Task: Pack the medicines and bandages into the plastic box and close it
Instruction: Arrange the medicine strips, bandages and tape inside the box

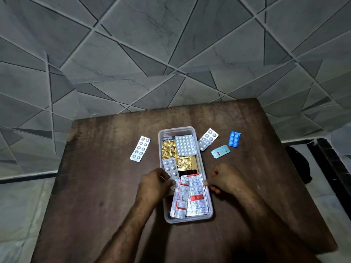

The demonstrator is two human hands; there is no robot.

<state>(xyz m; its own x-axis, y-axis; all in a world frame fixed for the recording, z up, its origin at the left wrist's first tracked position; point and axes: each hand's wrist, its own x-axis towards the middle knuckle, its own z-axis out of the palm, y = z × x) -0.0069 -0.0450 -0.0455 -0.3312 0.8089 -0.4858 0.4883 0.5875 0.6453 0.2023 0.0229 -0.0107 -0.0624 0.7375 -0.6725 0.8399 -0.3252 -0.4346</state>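
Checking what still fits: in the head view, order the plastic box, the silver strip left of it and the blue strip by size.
1. plastic box
2. silver strip
3. blue strip
No close calls.

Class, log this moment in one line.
packing | left hand pinches silver strip in box | right hand holds box rim | four strips on table

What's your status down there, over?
Left hand pinches silver strip inside plastic box. Right hand grips box rim. Four strips wait on table. Box uncovered.
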